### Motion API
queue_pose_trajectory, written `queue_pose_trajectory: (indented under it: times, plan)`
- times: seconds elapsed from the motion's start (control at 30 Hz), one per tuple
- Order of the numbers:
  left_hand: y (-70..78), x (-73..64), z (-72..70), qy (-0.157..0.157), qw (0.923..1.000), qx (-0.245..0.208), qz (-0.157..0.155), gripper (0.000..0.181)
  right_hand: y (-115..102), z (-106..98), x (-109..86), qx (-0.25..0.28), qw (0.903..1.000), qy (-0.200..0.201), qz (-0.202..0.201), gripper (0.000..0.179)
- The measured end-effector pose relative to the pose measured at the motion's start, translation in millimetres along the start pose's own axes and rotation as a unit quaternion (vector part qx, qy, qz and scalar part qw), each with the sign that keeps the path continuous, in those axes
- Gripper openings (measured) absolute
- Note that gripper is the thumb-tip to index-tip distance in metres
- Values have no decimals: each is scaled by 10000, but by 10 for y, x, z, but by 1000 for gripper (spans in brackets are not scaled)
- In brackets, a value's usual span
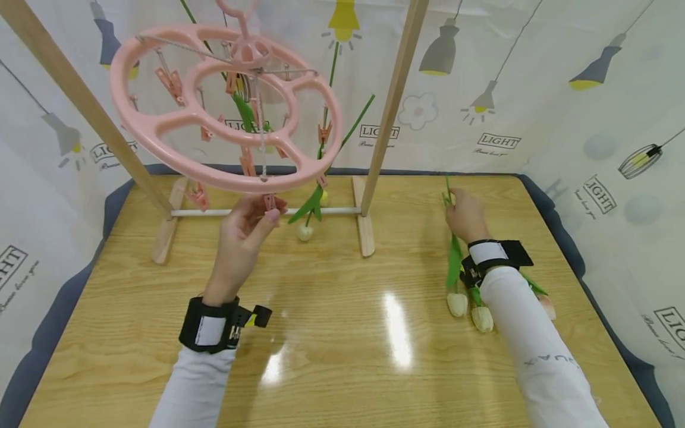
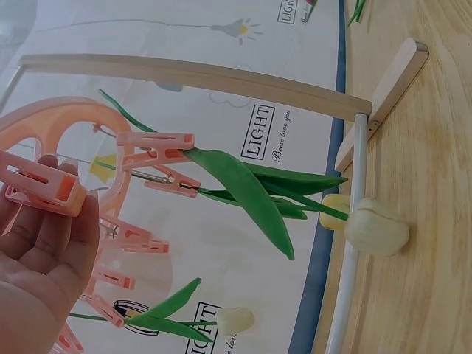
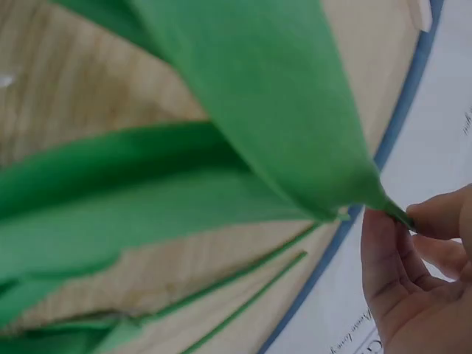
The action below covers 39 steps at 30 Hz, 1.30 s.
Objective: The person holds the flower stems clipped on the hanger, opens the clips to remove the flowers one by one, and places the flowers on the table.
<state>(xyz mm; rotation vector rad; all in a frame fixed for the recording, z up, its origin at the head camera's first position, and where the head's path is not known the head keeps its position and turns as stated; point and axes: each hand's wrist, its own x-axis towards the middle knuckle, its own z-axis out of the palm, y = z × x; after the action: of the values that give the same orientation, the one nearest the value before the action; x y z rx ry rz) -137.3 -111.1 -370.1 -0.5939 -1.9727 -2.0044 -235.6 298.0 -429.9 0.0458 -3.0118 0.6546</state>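
Note:
My left hand [image 1: 235,249] pinches a pink clothespin [image 1: 270,203] that hangs from the front of a round pink drying rack [image 1: 120,89]. In the left wrist view, thumb and fingers hold this clothespin [image 2: 44,184]. Artificial tulips hang head down from other clips, among them a white tulip [image 2: 377,227] with long green leaves. At the right, my right hand [image 1: 468,217] pinches the green stem of a white tulip [image 1: 457,304] over the table. Its broad leaf [image 3: 273,96] fills much of the right wrist view.
Another white tulip [image 1: 483,320] and a pale pink tulip [image 1: 547,306] lie under the right forearm. A wooden stand [image 1: 396,101] with a white crossbar [image 1: 332,210] frames the rack. Behind the wooden table [image 1: 342,356] hangs a lamp-print cloth [image 1: 481,35].

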Motion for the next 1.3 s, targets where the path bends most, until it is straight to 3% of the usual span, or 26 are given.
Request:
queue_pose_trajectory:
  times: [0.23,0.47,0.6,0.77,0.87,1.1,1.3]
  plan:
    - [-17,-4,8,0,10000,15,-4,23,20,177,-20,42,9954,-843,444,58]
    - [-23,-15,3,-2,10000,-29,-4,24,25,318,-57,170,9892,-1236,763,65]
    - [-32,-12,0,9,10000,-22,39,23,-31,348,-140,-315,9911,-1221,435,60]
    - [-23,-5,2,28,10000,5,29,23,-12,487,-192,-1212,9900,-651,-298,43]
    - [-17,-4,-3,41,10000,17,27,22,-25,538,-185,-1454,9869,-590,-371,42]
    - [-20,0,-13,1,9999,24,114,23,-132,457,-202,-1684,9747,-1470,-20,55]
    - [-20,1,-18,-12,9999,-18,140,23,-125,414,-172,-1299,9692,-2080,226,70]
